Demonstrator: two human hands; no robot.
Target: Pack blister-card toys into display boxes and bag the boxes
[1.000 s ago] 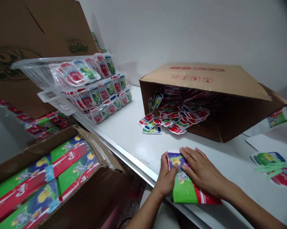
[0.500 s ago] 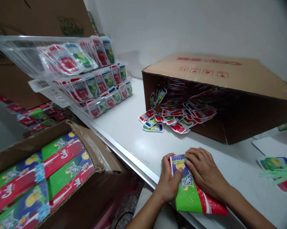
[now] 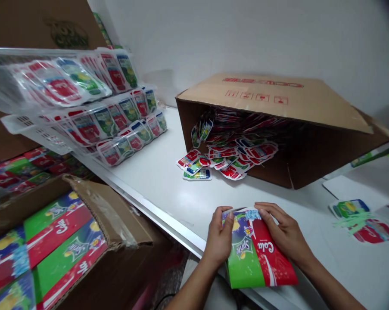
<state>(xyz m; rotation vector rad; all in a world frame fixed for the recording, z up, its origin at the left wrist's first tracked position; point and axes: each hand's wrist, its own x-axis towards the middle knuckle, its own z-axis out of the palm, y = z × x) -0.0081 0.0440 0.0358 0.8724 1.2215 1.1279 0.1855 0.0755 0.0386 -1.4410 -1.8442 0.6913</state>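
Observation:
A green, blue and red printed box (image 3: pixel 257 258) with Sprite and Cola lettering lies over the table's front edge. My left hand (image 3: pixel 220 237) grips its left side, thumb on the printed face. On the right side, my right hand (image 3: pixel 283 234) holds the upper corner, fingers at the far end. A thin dark gap shows along that far end, between the two hands. What is inside the box cannot be seen. Just beyond it, a small pile of bottle-shaped candy packets (image 3: pixel 229 161) spills from an open carton.
The brown carton (image 3: pixel 262 90) lies on its side on the white table (image 3: pixel 155 181). Clear trays of packets (image 3: pixel 126 112) are stacked at the left. Below them stands a carton of finished boxes (image 3: pixel 61 241). Loose packets and pale green strips (image 3: pixel 356 221) lie at the right.
My right hand has slid right off the box's face, showing the Cola lettering. The box's far end now shows a gap. The whole view has shifted to the right.

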